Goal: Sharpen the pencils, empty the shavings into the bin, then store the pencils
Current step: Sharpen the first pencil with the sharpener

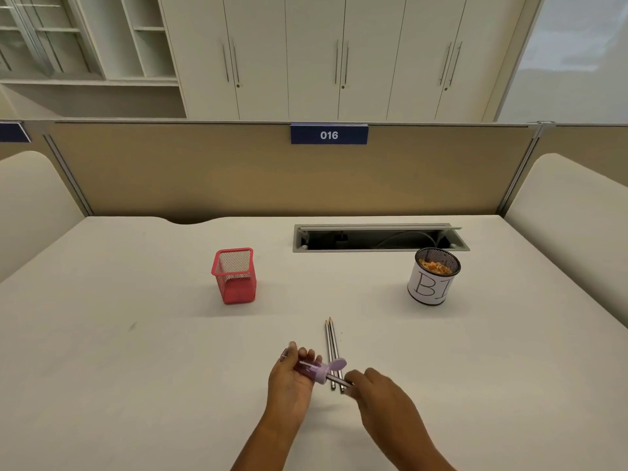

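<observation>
The desk point(136, 368) carries everything. Well ahead of the left hand point(292, 379) stands a red mesh holder point(234, 276). Well ahead of the right hand point(380, 392), and further to the right, is the bin point(432, 278) with shavings inside. The left hand grips a purple sharpener point(314, 368), and the right hand pinches a pencil point(336, 379) whose tip sits in it. Two other pencils point(330, 338) lie between and beyond the hands. If the pencil is turned at an angle, I think the lead may snap, and a low wrist may roll the lying pencils away.
</observation>
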The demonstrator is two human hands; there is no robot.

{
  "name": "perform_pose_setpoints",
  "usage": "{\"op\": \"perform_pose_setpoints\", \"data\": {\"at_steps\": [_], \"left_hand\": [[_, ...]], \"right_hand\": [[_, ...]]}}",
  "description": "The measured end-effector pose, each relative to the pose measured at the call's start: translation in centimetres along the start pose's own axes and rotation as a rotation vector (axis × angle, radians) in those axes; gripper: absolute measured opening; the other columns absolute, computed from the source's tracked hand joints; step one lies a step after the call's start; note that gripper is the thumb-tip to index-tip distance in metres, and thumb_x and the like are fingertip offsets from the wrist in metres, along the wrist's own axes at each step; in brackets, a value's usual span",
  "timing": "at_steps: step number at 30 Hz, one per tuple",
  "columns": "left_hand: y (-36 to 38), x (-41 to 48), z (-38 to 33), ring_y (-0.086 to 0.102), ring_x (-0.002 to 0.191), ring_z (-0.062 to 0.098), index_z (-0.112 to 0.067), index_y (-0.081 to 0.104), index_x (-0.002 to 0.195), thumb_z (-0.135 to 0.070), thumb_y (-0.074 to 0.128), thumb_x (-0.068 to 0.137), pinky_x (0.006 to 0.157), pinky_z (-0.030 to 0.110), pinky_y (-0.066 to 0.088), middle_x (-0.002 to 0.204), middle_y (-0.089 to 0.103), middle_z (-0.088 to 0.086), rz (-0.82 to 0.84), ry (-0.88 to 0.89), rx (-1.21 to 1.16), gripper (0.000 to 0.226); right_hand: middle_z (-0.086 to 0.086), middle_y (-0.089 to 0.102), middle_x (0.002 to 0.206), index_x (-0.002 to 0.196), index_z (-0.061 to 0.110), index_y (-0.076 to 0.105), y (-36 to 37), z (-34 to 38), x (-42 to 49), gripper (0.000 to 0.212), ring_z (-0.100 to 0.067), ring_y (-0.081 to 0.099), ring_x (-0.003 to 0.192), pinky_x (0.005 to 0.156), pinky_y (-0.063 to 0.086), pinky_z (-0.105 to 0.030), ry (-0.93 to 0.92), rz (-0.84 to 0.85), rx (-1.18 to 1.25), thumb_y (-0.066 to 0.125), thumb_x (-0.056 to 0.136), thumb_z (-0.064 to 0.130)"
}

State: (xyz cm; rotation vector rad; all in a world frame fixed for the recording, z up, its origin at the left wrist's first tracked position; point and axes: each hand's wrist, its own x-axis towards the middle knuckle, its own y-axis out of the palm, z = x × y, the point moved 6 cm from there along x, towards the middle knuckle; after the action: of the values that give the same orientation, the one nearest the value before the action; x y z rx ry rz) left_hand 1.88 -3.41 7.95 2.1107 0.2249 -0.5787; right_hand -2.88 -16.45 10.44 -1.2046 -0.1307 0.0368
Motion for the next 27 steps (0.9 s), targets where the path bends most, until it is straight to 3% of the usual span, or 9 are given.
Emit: {"op": "perform_pose_setpoints", "data": {"at_steps": [3,5,7,10,13,19,21,24,27], "left_hand": [[0.7,-0.2,0.0,0.053,0.035,0.014,-0.009,0.045,0.068,-0.026,0.038,0.098,0.037,0.031,0.052,0.039,0.05,0.003,-0.031,-0.006,-0.068,0.036],[1.0,0.0,-0.2,0.05,0.031,0.011,-0.009,0.043,0.067,-0.024,0.039,0.098,0.037,0.027,0.051,0.037,0.048,0.002,-0.051,0.021,-0.042,0.034],[1.2,0.3,-0.4,0.048,0.03,0.01,-0.008,0.041,0.066,-0.02,0.039,0.098,0.037,0.025,0.05,0.036,0.047,0.002,-0.048,0.037,-0.004,0.034],[1.3,0.5,-0.2,0.048,0.031,0.009,-0.008,0.04,0.066,-0.019,0.04,0.098,0.039,0.023,0.05,0.037,0.047,0.001,-0.027,0.02,0.031,0.034],[1.2,0.3,0.0,0.048,0.032,0.011,-0.007,0.041,0.065,-0.019,0.039,0.099,0.04,0.024,0.051,0.038,0.048,0.002,-0.017,0.011,0.06,0.036],[0.5,0.6,-0.2,0.052,0.037,0.012,-0.009,0.043,0.07,-0.019,0.04,0.098,0.054,0.029,0.049,0.038,0.05,0.0,-0.069,0.045,-0.008,0.031],[0.0,0.9,-0.1,0.052,0.043,0.015,-0.008,0.045,0.07,-0.021,0.042,0.097,0.048,0.027,0.052,0.04,0.051,0.003,-0.091,0.022,-0.063,0.031],[-0.5,1.3,0.4,0.051,0.035,0.014,-0.006,0.047,0.07,-0.025,0.044,0.096,0.04,0.021,0.049,0.04,0.053,0.004,-0.101,-0.017,-0.082,0.032],[0.3,1.0,0.3,0.049,0.031,0.012,-0.007,0.044,0.067,-0.021,0.044,0.096,0.038,0.021,0.049,0.037,0.049,0.003,-0.07,0.003,-0.067,0.033]], "right_hand": [[0.003,0.051,0.048,0.079,0.025,0.046,-0.1,1.1,0.2,0.028,-0.014,0.048,0.035,0.031,0.018,-0.02,-0.117,-0.125,-0.161,0.066,0.058,0.024],[0.003,0.057,0.055,0.081,0.026,0.049,-0.7,2.0,0.2,0.02,-0.013,0.053,0.043,0.042,0.022,-0.023,-0.057,-0.025,-0.075,0.061,0.071,0.012],[0.006,0.05,0.053,0.069,0.028,0.057,-0.2,1.0,0.8,0.027,-0.008,0.045,0.045,0.049,0.026,-0.023,0.214,0.149,0.397,0.047,0.09,0.013],[0.008,0.029,0.04,0.064,0.015,0.057,1.7,-0.4,-0.1,0.034,-0.004,0.021,0.03,0.031,0.016,-0.014,0.701,0.578,1.214,0.041,0.094,0.016],[0.006,0.031,0.039,0.072,0.009,0.055,2.0,-0.3,-0.5,0.029,-0.003,0.021,0.027,0.025,0.016,-0.011,0.836,0.728,1.468,0.041,0.096,0.018],[0.008,0.056,0.07,0.094,0.022,0.052,-0.8,0.7,1.1,0.012,-0.004,0.045,0.053,0.048,0.029,-0.013,0.131,0.137,0.349,0.057,0.086,0.029],[0.008,0.058,0.062,0.088,0.027,0.047,-1.0,1.3,0.5,0.022,-0.006,0.05,0.049,0.039,0.023,-0.013,-0.014,-0.014,0.029,0.061,0.072,0.022],[0.007,0.054,0.048,0.079,0.026,0.039,-1.1,2.4,0.1,0.021,-0.009,0.048,0.034,0.029,0.024,-0.017,-0.184,-0.175,-0.149,0.052,0.064,0.018],[0.002,0.06,0.062,0.084,0.019,0.056,-1.3,2.3,0.5,0.016,-0.015,0.047,0.051,0.043,0.021,-0.017,0.015,0.004,0.071,0.041,0.087,0.014]]}}
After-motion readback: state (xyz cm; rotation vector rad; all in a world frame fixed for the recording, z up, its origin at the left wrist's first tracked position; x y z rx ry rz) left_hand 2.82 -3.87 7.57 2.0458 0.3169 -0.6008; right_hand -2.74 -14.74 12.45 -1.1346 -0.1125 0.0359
